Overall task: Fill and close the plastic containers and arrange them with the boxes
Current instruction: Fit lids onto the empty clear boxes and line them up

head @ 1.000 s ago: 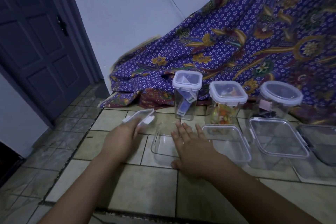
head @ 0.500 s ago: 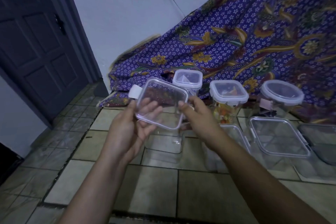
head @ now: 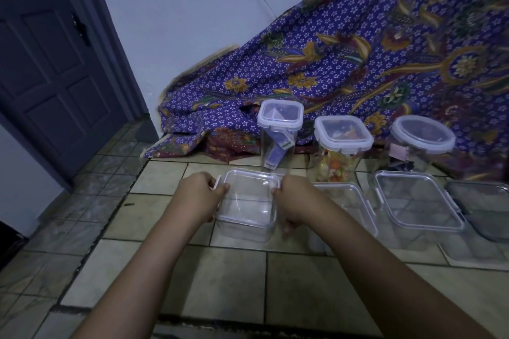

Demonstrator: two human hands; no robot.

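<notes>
A small square clear container [head: 245, 228] stands on the tiled floor in front of me, and its clear lid [head: 249, 195] lies on top of it. My left hand [head: 199, 195] grips the lid's left edge by the white clip. My right hand [head: 296, 201] grips the lid's right edge. Behind stand a tall closed container [head: 278, 137] with packets inside, a closed square container [head: 341, 148] with colourful pieces, and a round closed container [head: 418, 146].
To the right lie a low clear box [head: 349, 201], a larger clear box with its lid on [head: 416, 201] and a dark-looking box [head: 479, 203]. A purple patterned cloth [head: 358, 63] drapes behind. A dark door [head: 49, 63] stands at the left. A floor step runs along the left.
One second ago the lid was in my left hand beside the container. Both hands then lifted it and have now lowered it onto the small container.
</notes>
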